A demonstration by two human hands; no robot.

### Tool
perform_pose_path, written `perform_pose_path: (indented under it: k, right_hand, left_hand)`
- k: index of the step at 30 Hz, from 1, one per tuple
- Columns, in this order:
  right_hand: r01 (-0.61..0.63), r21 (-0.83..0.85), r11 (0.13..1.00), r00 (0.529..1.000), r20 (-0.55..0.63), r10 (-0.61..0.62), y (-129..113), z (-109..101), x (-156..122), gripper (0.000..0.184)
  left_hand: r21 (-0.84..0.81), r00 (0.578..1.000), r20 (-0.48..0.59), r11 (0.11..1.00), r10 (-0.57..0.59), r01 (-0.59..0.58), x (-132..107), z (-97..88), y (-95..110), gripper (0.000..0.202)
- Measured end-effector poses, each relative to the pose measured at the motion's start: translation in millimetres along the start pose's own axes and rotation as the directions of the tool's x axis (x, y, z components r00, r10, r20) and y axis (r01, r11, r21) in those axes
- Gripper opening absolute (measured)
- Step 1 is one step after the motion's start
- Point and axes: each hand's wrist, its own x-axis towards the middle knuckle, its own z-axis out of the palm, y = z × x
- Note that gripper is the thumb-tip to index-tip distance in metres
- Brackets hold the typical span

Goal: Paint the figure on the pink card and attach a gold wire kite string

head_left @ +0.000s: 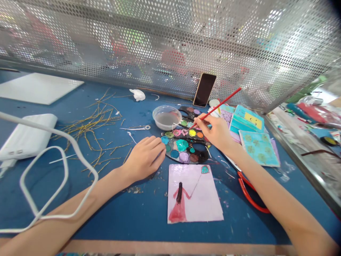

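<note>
My right hand (217,132) is closed on a red paintbrush (222,104), with the brush tip down at a well of the black paint palette (186,146). My left hand (146,156) rests on the blue table, fingers together and curled, touching the palette's left edge and holding nothing I can see. In front of me lies a small pink painting (193,195) of a figure in a red dress with a kite. A clear dish of water (167,117) stands just behind the palette.
A phone (204,89) leans on the perforated metal screen (170,46). Painted cards (255,137) lie to the right, red-handled scissors (250,197) under my right forearm. Golden twigs (93,122), a white power bank (25,137) and white cable (53,170) lie left.
</note>
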Motion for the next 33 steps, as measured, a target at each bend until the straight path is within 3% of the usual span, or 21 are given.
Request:
perform_pose_path:
  k: [33]
  right_hand:
    - [0.012, -0.061, 0.998, 1.000, -0.021, -0.013, -6.4, -1.6, -0.6, 0.031]
  left_hand:
    - [0.001, 1.000, -0.009, 1.000, 0.009, -0.009, 1.0, -0.2, 0.3, 0.023]
